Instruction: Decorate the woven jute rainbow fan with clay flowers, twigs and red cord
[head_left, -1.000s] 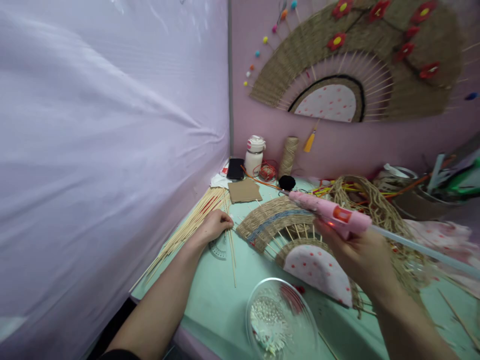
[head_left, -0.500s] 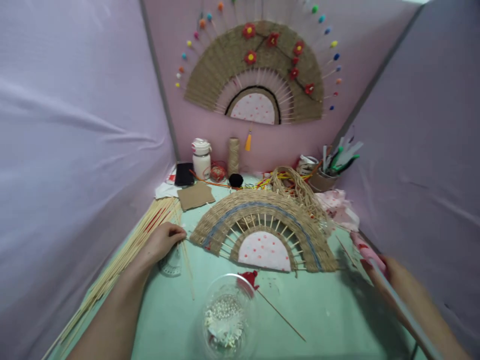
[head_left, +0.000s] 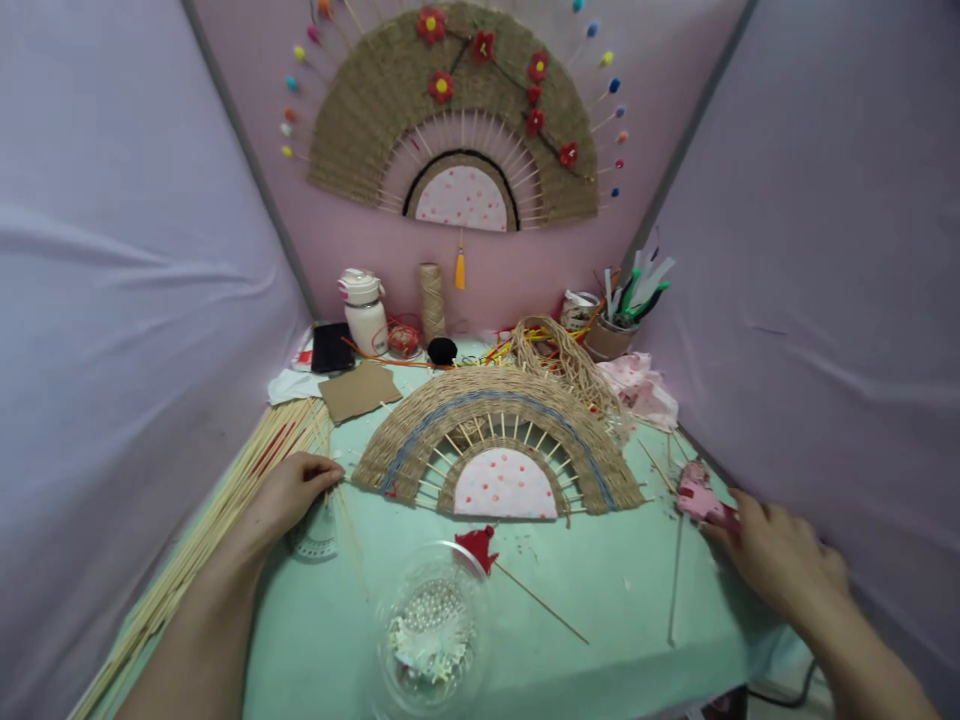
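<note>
Head view: outstretched right hand [head_left: 784,555] apparently grips glue gun [head_left: 699,494].

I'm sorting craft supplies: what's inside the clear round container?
The clear container holds pearl-like beads and, nearer the viewer, a pale cluster of pieces. Whatever lies beneath them is covered.

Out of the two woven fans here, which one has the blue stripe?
The fan on the table; the wall fan has red flowers instead.

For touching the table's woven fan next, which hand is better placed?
Probably the left hand: its fingertips are close beside the woven fan, while the right hand holds the pink glue gun.
</note>
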